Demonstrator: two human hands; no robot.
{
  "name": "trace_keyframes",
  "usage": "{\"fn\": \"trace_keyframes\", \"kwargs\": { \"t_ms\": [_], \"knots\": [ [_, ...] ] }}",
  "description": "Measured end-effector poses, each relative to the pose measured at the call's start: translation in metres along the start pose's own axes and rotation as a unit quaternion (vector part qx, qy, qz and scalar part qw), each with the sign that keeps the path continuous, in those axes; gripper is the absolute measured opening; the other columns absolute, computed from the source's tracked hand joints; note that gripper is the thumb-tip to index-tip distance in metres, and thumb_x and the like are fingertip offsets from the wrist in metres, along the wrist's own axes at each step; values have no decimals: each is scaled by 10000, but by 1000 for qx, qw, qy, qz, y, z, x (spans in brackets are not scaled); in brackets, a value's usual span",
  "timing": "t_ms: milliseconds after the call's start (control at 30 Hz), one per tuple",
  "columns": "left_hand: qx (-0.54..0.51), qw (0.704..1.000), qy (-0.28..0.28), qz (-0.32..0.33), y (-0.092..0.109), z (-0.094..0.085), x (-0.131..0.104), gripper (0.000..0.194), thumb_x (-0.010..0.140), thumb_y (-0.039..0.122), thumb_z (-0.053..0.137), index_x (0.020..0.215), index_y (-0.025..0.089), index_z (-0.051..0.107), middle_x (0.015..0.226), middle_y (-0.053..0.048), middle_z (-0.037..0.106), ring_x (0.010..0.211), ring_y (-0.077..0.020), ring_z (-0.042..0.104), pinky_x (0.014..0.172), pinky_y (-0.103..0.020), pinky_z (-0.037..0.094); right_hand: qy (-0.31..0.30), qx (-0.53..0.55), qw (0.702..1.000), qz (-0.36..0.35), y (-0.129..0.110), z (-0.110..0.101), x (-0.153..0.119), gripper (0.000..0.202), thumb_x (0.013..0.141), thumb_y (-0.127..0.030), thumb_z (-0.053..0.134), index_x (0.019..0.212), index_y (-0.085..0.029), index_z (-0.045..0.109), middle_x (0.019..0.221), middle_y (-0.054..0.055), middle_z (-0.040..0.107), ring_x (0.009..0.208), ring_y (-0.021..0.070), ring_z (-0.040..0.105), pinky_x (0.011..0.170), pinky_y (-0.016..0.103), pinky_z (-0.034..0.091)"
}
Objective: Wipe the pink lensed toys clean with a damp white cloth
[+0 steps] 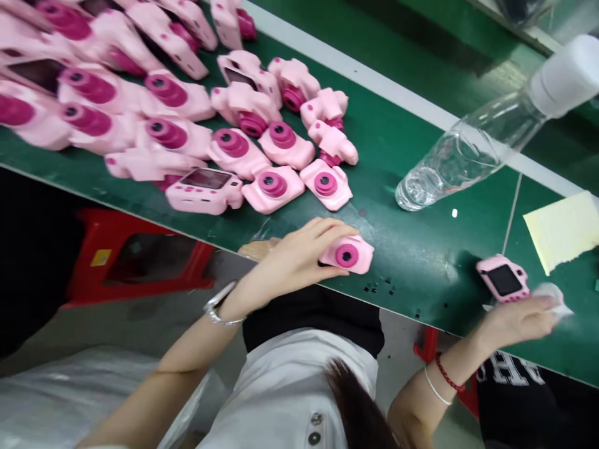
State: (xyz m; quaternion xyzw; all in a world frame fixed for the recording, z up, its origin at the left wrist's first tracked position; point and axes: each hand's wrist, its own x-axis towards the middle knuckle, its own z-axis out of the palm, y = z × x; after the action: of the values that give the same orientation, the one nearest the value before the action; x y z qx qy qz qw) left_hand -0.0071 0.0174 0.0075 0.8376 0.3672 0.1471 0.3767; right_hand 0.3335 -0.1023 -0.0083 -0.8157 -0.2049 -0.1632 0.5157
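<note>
My left hand [299, 255] grips a small pink toy camera [362, 254] by its side, its magenta lens facing up, at the front edge of the green table [402, 249]. At the right, my right hand [521, 321] has its fingers pressed round a crumpled white tissue [552, 298]. Right beside that hand, another pink camera [505, 279] lies with its dark screen up; whether the hand touches it I cannot tell.
Many pink cameras [281, 134] crowd the table's left and middle. A clear bottle with a white cap [472, 143] lies behind my hands. Yellow paper [564, 227] is at the right, small black pieces [373, 288] near the front edge. A red stool [140, 249] stands below.
</note>
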Motion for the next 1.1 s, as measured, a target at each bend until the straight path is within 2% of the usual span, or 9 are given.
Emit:
{"fn": "trace_keyframes", "kwargs": {
  "t_ms": [133, 233, 300, 433, 733, 833, 967, 1033, 1100],
  "knots": [
    [-155, 986, 65, 3, 11, 16, 2, 520, 843, 380, 827, 1277, 229, 585, 1292, -87, 623, 1216, -261, 641, 1067, -393, 531, 88, 96, 988, -88, -23, 5, -17, 428, 985, -631, 423, 1162, -348, 691, 1182, 131, 656, 1246, 386, 569, 1004, 608, 462],
    [-272, 957, 98, 18, 23, 30, 3, 585, 754, 400, 910, 1214, 245, 583, 1253, -78, 634, 1217, -261, 634, 1090, -410, 506, -1, 128, 991, -26, -59, 3, -66, 438, 1033, -559, 434, 862, -280, 724, 759, 66, 613, 754, 267, 627, 712, 475, 523],
    [-365, 926, 97, 8, 30, 40, 2, 628, 702, 403, 947, 1182, 246, 573, 1246, -78, 648, 1195, -257, 648, 1070, -408, 505, -173, 135, 975, 35, -80, 1, -100, 489, 1022, -587, 446, 860, -204, 704, 689, 35, 580, 620, 201, 568, 585, 379, 483],
    [-570, 821, 36, -17, 38, 50, -3, 679, 633, 307, 986, 1156, 251, 558, 1363, -101, 654, 1254, -266, 658, 1045, -375, 506, -312, 144, 939, 35, -98, 3, -139, 491, 1002, -610, 478, 954, -167, 686, 804, 44, 650, 721, 185, 622, 671, 332, 508],
    [-809, 571, -39, -137, 40, 48, -9, 767, 710, 461, 907, 1389, 315, 581, 1192, -29, 727, 960, -165, 727, 782, -229, 562, -290, 180, 933, -110, -109, 19, -145, 283, 1058, -405, 400, 1011, -221, 608, 893, 35, 580, 752, 180, 576, 676, 323, 463],
    [-817, 556, 42, -147, 44, 42, -7, 538, 741, 464, 907, 1171, 266, 652, 1004, 13, 718, 816, -110, 693, 707, -184, 538, -290, 183, 896, -283, -105, 21, -137, 189, 1023, -316, 467, 923, -222, 597, 869, 19, 533, 738, 154, 522, 638, 292, 401],
    [-792, 578, 156, -123, 47, 27, 0, 502, 768, 545, 879, 1081, 261, 608, 1044, -6, 750, 1026, -183, 728, 888, -261, 547, -381, 191, 795, -431, -99, 14, -122, 211, 941, -176, 533, 733, -210, 513, 768, -1, 487, 675, 127, 436, 584, 284, 321],
    [-787, 579, 184, -108, 48, 20, 4, 508, 780, 583, 852, 1083, 264, 597, 1098, -19, 749, 1179, -250, 704, 970, -338, 540, -428, 218, 762, -435, -95, 8, -121, 197, 913, -132, 534, 733, -208, 508, 739, -9, 480, 643, 120, 430, 556, 278, 316],
    [-783, 581, 198, -100, 50, 17, 9, 509, 792, 607, 830, 1088, 262, 603, 1118, -24, 738, 1238, -277, 680, 942, -346, 548, -416, 256, 791, -369, -92, 3, -126, 186, 920, -121, 507, 756, -204, 535, 739, -5, 491, 616, 119, 441, 523, 270, 312]
  ]
}}
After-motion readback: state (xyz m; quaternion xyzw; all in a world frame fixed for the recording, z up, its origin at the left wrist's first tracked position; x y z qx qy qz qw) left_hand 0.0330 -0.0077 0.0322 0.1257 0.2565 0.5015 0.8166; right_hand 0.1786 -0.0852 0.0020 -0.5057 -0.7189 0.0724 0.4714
